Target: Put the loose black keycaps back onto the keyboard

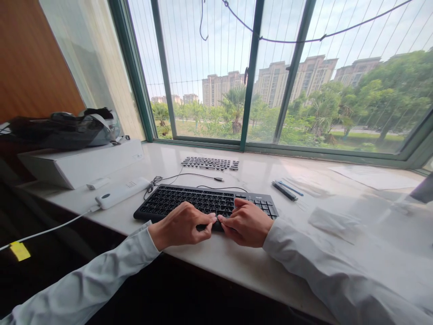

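Note:
A black keyboard (189,195) lies on the pale sill, its key positions showing as open square sockets over much of the board. Over its front edge, near the middle, my left hand (184,225) is closed with thumb and forefinger pinched together. My right hand (248,223) is closed too, curled over the right part of the keyboard. The fingertips of both hands nearly meet at a small dark spot, too small to make out. Behind the keyboard, loose black keycaps (210,163) are laid out in rows.
A thin black cable (189,174) runs behind the keyboard. On the left are a white power strip (123,193) and a white box (84,162) bearing a black bag (64,128). Rightward lie slim tools (284,190), crumpled clear plastic (333,223) and paper (375,177). A window stands behind.

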A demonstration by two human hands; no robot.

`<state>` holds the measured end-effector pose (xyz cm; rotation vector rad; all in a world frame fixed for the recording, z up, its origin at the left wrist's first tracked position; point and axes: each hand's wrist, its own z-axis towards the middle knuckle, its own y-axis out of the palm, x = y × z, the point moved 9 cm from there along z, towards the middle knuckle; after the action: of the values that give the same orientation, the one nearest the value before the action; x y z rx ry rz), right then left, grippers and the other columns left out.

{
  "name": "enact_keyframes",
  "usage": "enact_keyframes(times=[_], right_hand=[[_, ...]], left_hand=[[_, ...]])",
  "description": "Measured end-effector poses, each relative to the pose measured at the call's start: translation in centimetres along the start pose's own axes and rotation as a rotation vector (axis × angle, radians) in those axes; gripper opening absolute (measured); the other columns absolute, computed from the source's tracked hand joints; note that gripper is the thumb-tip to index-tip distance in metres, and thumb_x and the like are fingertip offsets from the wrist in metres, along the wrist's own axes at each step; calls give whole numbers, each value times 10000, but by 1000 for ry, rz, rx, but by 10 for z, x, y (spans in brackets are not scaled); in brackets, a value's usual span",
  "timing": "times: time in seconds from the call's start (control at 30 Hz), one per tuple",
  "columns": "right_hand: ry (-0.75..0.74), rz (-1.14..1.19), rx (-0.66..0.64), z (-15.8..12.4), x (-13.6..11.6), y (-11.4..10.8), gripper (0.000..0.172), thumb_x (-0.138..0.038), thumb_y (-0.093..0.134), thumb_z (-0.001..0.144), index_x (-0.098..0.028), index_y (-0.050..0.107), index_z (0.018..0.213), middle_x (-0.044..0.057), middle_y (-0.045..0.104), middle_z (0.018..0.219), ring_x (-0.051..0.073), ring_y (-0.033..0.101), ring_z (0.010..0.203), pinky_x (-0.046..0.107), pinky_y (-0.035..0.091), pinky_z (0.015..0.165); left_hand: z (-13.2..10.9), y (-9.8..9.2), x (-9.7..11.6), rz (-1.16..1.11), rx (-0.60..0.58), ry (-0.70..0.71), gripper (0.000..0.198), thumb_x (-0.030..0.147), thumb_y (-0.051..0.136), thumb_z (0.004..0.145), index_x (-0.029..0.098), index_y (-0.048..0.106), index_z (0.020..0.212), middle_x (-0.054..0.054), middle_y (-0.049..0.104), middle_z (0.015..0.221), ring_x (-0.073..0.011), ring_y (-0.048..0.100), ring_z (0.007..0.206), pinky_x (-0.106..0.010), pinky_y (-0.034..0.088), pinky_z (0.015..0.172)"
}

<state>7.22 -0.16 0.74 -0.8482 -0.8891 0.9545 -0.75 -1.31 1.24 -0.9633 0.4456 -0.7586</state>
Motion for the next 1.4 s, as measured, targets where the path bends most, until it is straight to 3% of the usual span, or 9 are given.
enact_keyframes(times=[0.17,0.3,0.57,0.73,0.87,1.0,1.2,1.3,1.4], right_hand=[[26,-72,100,-6,8,-8,287,-249,402,912,-193,664,1015,-6,643,538,93,485,469,314,298,709],[79,-86,146,-9,13,-18,293,-248,420,911,-193,635,1103,-6,654,555,93,481,469,308,307,710],[86,20,44,-5,3,-11,286,-254,405,905,-241,690,930,-13,649,549,88,472,466,316,280,723],[87,19,-17,-5,4,-7,295,-275,408,908,-243,660,1058,-3,667,585,96,511,499,322,292,763],[143,-16,-119,-6,15,3,507,-473,392,921,-207,464,1347,18,683,618,126,546,524,325,326,773],[212,-63,-151,-6,27,6,659,-605,371,886,-170,431,1377,46,692,632,163,585,581,324,354,759],[249,-87,-142,-13,39,3,669,-639,365,867,-180,487,1338,73,709,682,177,610,608,353,364,835],[194,-73,-168,-14,35,5,816,-729,364,802,-160,427,1384,62,688,621,191,593,575,359,377,812],[201,-58,-176,-13,34,7,839,-729,361,801,-148,392,1405,57,680,606,197,583,575,348,382,792]], left_hand=[[-4,-4,-8,-91,47,-94,270,215,500,859,212,708,1030,-24,721,979,-159,693,820,-228,536,750],[-13,-27,-40,-8,105,-333,298,273,466,888,210,712,1042,-32,708,1024,-183,681,888,-246,521,780],[-78,-75,-124,657,-206,-1011,516,435,305,890,152,723,787,-172,684,737,-345,655,715,-389,458,602],[-96,-64,-133,624,-317,-1047,482,413,307,865,136,679,733,-194,671,765,-339,643,727,-393,450,621],[-99,-60,-143,579,-282,-1054,492,431,307,848,141,687,731,-180,674,768,-320,643,733,-367,446,629],[-101,-58,-157,530,-246,-1091,470,421,328,830,148,710,807,-183,682,806,-330,643,749,-365,444,623],[-58,-63,-135,671,-231,-960,492,382,305,870,111,703,769,-206,675,787,-342,647,753,-405,467,647],[-9,-63,-117,649,-148,-850,491,414,322,878,133,714,789,-175,685,768,-317,654,743,-406,479,670],[55,-43,-109,556,-127,-646,477,418,352,877,128,719,785,-144,688,760,-256,664,773,-348,481,724]])
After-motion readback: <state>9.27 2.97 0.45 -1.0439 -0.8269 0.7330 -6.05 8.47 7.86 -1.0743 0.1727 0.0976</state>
